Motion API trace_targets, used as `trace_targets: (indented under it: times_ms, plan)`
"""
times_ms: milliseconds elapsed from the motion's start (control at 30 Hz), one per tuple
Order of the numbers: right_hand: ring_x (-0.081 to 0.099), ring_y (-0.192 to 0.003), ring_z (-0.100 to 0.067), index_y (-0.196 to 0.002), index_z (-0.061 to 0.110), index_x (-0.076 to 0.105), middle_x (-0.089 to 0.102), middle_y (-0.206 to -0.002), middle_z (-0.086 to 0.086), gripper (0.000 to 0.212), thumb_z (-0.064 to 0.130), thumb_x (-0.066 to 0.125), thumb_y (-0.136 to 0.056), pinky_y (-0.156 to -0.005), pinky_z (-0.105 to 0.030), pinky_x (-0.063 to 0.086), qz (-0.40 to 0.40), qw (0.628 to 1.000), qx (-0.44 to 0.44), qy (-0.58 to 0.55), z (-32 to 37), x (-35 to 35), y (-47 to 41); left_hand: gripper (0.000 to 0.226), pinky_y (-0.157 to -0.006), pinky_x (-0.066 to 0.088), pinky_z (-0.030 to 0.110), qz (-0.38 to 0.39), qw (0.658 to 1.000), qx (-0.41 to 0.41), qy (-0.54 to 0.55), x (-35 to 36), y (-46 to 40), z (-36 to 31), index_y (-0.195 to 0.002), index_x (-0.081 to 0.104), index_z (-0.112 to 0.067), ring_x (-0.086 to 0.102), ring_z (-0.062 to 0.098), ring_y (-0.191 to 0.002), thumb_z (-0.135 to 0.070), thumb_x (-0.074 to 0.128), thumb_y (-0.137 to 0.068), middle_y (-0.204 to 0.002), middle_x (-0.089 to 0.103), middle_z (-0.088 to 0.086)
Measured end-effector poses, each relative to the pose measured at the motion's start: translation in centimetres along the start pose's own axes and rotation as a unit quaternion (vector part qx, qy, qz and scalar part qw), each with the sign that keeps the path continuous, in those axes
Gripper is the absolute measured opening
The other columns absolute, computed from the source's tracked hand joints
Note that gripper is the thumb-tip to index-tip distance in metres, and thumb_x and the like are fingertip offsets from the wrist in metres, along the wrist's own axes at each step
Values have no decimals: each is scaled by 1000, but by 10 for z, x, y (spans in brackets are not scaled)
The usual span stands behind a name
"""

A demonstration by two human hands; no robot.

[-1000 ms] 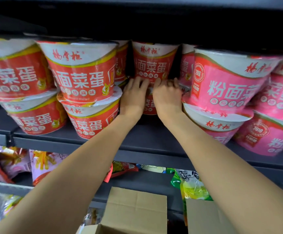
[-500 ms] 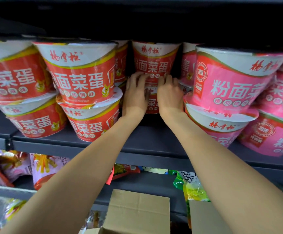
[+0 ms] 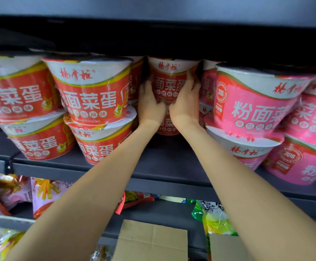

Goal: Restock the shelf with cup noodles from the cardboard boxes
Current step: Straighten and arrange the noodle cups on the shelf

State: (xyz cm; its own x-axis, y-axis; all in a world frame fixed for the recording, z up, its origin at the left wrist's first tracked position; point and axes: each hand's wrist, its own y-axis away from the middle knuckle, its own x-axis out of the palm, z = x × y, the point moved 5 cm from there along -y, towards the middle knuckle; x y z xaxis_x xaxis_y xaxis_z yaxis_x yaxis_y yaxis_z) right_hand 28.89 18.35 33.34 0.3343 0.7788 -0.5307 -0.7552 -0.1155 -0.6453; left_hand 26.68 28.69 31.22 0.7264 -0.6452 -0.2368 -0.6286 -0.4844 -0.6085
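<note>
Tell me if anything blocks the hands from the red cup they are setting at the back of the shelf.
Nothing visible does: the left hand and right hand already grip the upper red cup by its sides.

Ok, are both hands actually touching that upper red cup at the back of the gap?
Touching. The head view shows the left hand and right hand wrapped around the sides of the upper red cup, with no gap.

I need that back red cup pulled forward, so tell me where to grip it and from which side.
Grip the upper red cup on its tapered side walls, below the wide rim, one palm per side, as the left hand and right hand do now. Come straight in from the front: neighbouring cups flank it and the shelf above probably blocks a top grip.
</note>
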Motion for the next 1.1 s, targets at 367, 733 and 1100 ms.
trace_targets:
  times_ms: [367, 733, 1100]
  plan:
    - [11, -146, -26, -152, 16, -7, 4, -158, -16, 85, 24, 55, -94, -119, -40, 13, 7, 995, 25, -95, -4, 8, -15, 59, -105, 26, 26, 61, 998, -6, -22, 4, 3, -3, -146, 35, -19, 35, 24, -136, -6, 47, -90, -151, 34, 6]
    - [23, -142, -28, -150, 10, 23, 18, -152, -17, 77, -11, 49, -81, -116, -32, 23, 58, 994, -59, -68, 25, -34, 36, 47, -99, 41, 14, 72, 989, -40, 120, -25, 36, -30, -138, 44, -11, 51, 8, -118, 2, 43, -92, -130, 55, 2]
    - [58, -83, -12, -110, 8, 65, 68, -99, -3, 25, 13, 49, -91, -73, -17, 44, -74, 997, -10, -14, -81, -188, 139, 43, -86, 45, 13, 195, 972, -122, 56, -18, 141, -80, -131, 49, -22, 57, 0, -97, -33, 61, -91, -123, 59, -4]
